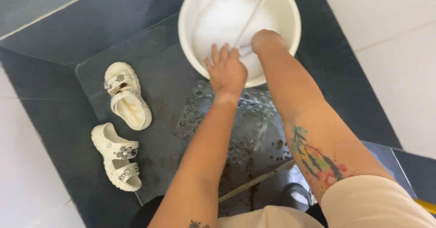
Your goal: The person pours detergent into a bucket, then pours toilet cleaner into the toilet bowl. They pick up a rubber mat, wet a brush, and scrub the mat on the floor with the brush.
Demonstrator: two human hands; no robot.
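Nearest the viewer, at the bottom edge, are the person's pale beige sleeves and two bare forearms reaching forward; the right forearm carries a colourful feather-like tattoo.

Both hands meet at a round cream-white plastic bucket standing at the top centre on a dark grey tiled floor. The bucket holds white foamy water, and a thin stream of water falls into it at a slant. The left hand lies over the near rim, fingers together and extended, tips dipping into the foam, gripping nothing visible. The right hand is curled down inside the bucket; whether it holds anything cannot be told.

Just below the bucket, under the arms, lies a clear bubbled plastic mat, wet, with brown dirt stains near it. A thin stick-like handle crosses the floor beside the stains.

Well to the left lie two cream-coloured child's sandals, one above the other, each with straps and a small flower ornament. White wall tiles border the floor.
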